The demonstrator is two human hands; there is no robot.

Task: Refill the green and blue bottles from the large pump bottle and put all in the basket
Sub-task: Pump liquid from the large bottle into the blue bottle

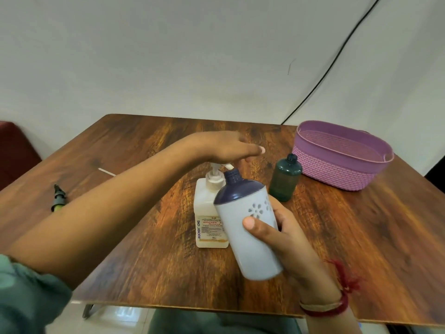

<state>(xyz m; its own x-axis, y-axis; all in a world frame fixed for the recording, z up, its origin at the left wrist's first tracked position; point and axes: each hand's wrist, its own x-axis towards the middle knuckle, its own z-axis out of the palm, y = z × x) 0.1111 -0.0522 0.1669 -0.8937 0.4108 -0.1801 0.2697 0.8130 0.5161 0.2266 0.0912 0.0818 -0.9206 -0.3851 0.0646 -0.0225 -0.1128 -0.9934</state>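
Observation:
My right hand (286,239) grips the blue bottle (248,222), a pale blue body with a dark blue top and an uncapped neck, tilted so its mouth sits just under the pump spout. My left hand (224,147) lies flat with straight fingers on the pump head of the large white pump bottle (207,213), which stands upright mid-table. The green bottle (285,180) stands upright and uncapped to the right. Beyond it, at the right edge of the table, sits the purple basket (337,174) with nothing visible inside.
A dark spray cap with a yellow tip (58,197) lies on the left of the wooden table (144,145), with a thin white tube (107,171) a little farther back. A black cable (337,61) runs down the wall behind the basket.

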